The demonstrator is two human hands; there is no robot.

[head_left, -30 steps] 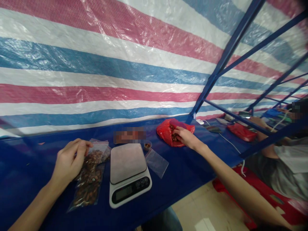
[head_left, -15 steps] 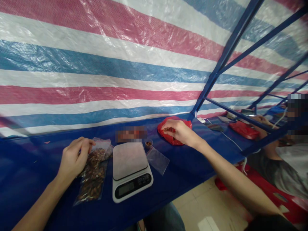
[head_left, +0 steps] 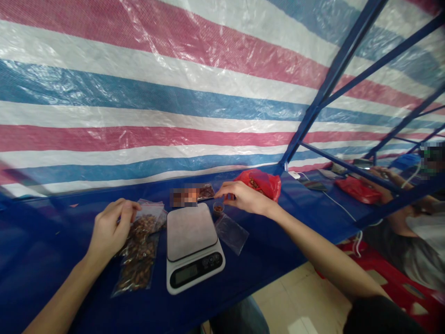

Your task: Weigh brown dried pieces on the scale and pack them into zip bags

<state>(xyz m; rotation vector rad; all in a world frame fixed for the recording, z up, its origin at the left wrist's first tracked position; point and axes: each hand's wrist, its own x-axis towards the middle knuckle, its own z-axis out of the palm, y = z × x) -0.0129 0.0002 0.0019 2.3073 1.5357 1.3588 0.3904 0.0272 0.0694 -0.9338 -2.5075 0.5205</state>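
My left hand (head_left: 113,227) lies against the clear zip bags (head_left: 141,250) of brown dried pieces, fingers curled by the upper edge. Whether it grips anything there is hidden. Over a small clear cup (head_left: 218,209) with a few brown bits in it hovers my right hand (head_left: 241,195), fingertips drawn together at the rim. I cannot make out what is between them. Behind that hand a red plastic bag (head_left: 260,182) stands open, brownish pieces showing inside. A white kitchen scale (head_left: 192,232) with a bare platform sits between my hands. An unfilled zip bag (head_left: 232,233) lies right of it.
Behind the scale lies a printed packet (head_left: 206,191), partly blurred. A blue metal frame (head_left: 309,116) rises at the right, before a striped tarp (head_left: 149,134). Beyond it are a white cable (head_left: 335,204), another red bag (head_left: 358,189) and a seated person (head_left: 403,222).
My right hand has moved left from the mouth of the red bag to the small cup. The red bag's opening now shows. My left hand stays by the filled bags.
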